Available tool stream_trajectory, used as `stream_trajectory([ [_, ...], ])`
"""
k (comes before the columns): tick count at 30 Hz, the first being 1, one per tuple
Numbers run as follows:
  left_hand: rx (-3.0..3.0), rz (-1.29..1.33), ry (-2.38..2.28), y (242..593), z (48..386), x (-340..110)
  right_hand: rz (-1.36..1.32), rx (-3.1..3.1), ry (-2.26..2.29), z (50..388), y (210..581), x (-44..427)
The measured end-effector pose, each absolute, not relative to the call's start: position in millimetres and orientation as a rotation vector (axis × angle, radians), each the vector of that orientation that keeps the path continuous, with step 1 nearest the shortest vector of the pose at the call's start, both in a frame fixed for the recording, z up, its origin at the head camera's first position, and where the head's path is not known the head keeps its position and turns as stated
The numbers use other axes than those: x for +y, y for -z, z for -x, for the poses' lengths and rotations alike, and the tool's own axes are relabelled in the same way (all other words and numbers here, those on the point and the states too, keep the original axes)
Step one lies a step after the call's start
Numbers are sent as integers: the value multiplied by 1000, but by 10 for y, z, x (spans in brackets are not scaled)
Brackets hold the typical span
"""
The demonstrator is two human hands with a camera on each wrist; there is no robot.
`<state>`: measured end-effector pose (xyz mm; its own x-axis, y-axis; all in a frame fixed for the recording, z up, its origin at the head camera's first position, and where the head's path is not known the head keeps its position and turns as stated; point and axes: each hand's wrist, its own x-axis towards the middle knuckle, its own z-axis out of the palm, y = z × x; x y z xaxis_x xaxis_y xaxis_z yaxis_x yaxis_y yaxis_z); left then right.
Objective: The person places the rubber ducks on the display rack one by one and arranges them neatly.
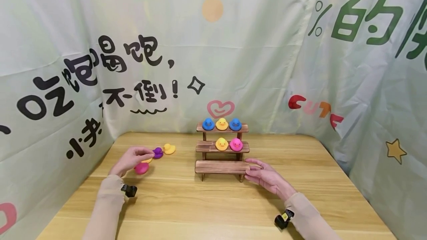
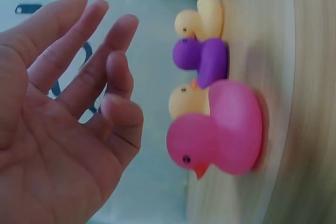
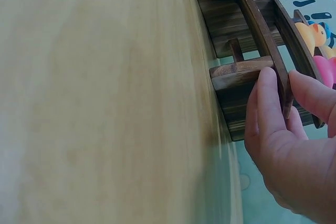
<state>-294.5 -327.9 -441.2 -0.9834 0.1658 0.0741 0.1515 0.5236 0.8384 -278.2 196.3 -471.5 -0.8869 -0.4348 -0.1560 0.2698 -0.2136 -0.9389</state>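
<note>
My left hand (image 1: 131, 159) hovers over a short row of rubber ducks at the left, holding nothing, its fingers loosely extended in the left wrist view. The row has a pink duck (image 2: 236, 129), a partly hidden yellow duck (image 2: 181, 103), a purple duck (image 2: 212, 61) and another yellow duck (image 2: 210, 19). With thumb and fingers, my right hand (image 1: 268, 179) pinches the right end of the lowest board of a three-tier wooden display stand (image 1: 220, 166). That board bears no duck.
On the top tier sit a blue duck (image 1: 208, 124), a yellow duck (image 1: 221, 124) and another blue duck (image 1: 235, 124). The middle tier holds a yellow duck (image 1: 221, 144) and a pink duck (image 1: 236, 144). Printed curtains (image 1: 253, 66) surround the wooden table (image 1: 200, 210).
</note>
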Motion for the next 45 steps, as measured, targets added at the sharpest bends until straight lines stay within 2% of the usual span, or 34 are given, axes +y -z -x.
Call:
stream_trajectory([
  [18,2696,-219,-1440,4577,2834,-3731,194,1611,2140,2777,4714,1967],
  [28,2574,-297,-1424,4574,2782,-3753,185,1611,2140,2775,4715,1964],
  [45,2443,-247,-1449,4588,2752,-3693,207,1614,2134,2780,4719,1973],
])
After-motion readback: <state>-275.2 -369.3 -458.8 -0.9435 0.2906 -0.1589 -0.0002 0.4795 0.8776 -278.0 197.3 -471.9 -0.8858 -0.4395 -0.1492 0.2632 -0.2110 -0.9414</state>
